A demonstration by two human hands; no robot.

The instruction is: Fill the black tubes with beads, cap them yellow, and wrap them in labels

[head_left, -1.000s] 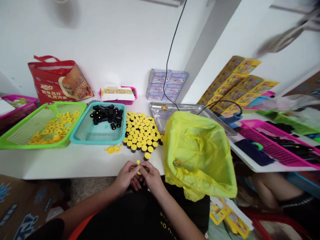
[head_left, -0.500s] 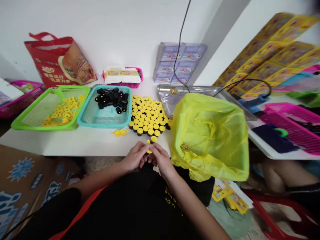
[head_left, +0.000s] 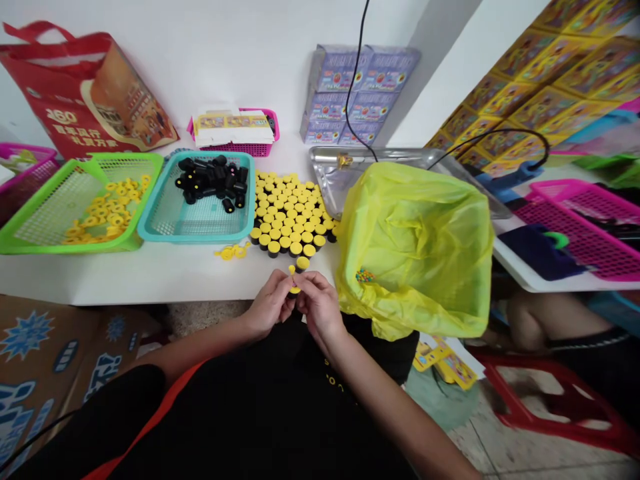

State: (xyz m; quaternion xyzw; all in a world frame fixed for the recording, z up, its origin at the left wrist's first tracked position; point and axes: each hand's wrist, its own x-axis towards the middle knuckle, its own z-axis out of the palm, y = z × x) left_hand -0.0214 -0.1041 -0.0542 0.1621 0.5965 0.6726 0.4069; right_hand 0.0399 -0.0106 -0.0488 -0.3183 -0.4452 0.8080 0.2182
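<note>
Just past the table's front edge, my left hand (head_left: 271,305) and my right hand (head_left: 320,305) meet. Both are closed on one small yellow piece (head_left: 293,289) with a tab standing up and a dark part below it. My fingers cover most of it. Right beyond my fingertips stands a yellow-topped black cylinder (head_left: 302,263). Behind it, many like cylinders (head_left: 285,207) stand packed together. A few loose yellow ring pieces (head_left: 233,251) lie to the left on the table.
A green basket (head_left: 30,245) holds yellow rings, and a turquoise basket (head_left: 195,235) holds black parts. On the right stands a basket lined with a yellow bag (head_left: 425,233), small coloured beads inside. Behind it lies a metal tray (head_left: 325,173). Another person's leg (head_left: 540,323) shows at right.
The view has shifted, so the table items sit higher in the picture. My hands stay together on the small piece, and its upright tab shows more plainly now.
</note>
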